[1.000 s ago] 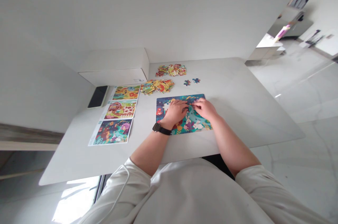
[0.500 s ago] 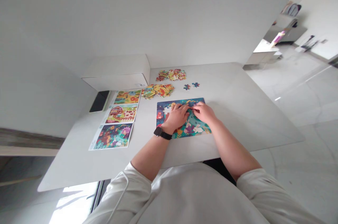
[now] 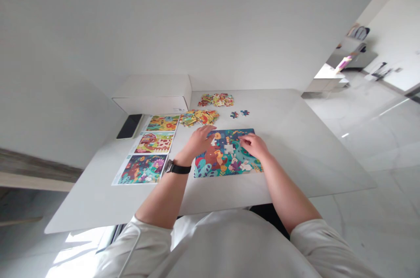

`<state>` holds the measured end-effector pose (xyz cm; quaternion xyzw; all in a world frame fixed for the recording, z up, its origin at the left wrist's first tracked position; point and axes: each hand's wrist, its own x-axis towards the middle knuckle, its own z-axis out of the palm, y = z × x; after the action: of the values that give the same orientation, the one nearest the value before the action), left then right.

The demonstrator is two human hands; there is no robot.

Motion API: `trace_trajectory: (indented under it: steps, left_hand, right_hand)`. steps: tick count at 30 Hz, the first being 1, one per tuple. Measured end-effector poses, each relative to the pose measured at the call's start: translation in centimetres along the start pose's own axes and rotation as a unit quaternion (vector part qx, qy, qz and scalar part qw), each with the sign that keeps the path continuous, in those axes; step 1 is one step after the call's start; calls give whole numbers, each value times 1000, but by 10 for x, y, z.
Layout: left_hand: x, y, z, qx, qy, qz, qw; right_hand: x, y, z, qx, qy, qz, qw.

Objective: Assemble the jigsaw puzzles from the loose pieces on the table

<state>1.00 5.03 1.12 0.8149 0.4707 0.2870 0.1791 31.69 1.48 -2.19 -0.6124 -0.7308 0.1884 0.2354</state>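
A dark-blue and teal cardboard jigsaw, rectangular and printed with rabbits and plants (image 3: pixel 226 163), lies flat on the white desk (image 3: pixel 311 151) in front of the person, its long axis running left to right. A pale, piece-shaped opening (image 3: pixel 229 149) shows near its middle, between the two hands.

The right hand (image 3: pixel 255 145) is nearer that opening: its bent fingers sit close together over the jigsaw's right half, just right of the opening and slightly beyond it. Whether they pinch a piece I cannot tell. The left hand (image 3: pixel 200 139) lies across the upper left corner, fingers stretched out, thumb apart, nothing visibly held; another pale patch shows beside its thumb.

Two loose, dark multicoloured jigsaw pieces lie beyond the far edge: one (image 3: pixel 245 113) almost straight ahead of the right fingers, the other (image 3: pixel 234 115) just left of it, apart from both hands. Their long axes are too small to judge. Farther left of them lie an orange-yellow heap of pieces (image 3: pixel 200 117) and, behind it, a red-yellow heap (image 3: pixel 216 99).
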Motion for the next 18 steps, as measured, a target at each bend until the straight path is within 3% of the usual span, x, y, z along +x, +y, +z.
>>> trace_trajectory:
  steps: [3,7,10,15,18]
  left_hand:
    - [-12,-25,-10,-77,85,-80,990]
    - [-25,-49,0,-135,170,-179,960]
    - [-25,-56,7,-188,201,-205,939]
    - [-19,-58,9,-259,230,-231,909]
    - [-16,-60,12,-270,252,-234,899]
  right_hand:
    - [1,3,1,28,18,5,999]
    - [0,4,3,36,34,27,998]
    - [-1,4,1,42,26,28,998]
    - [13,13,-14,99,-73,47,991]
    - [40,24,-29,92,-38,44,994]
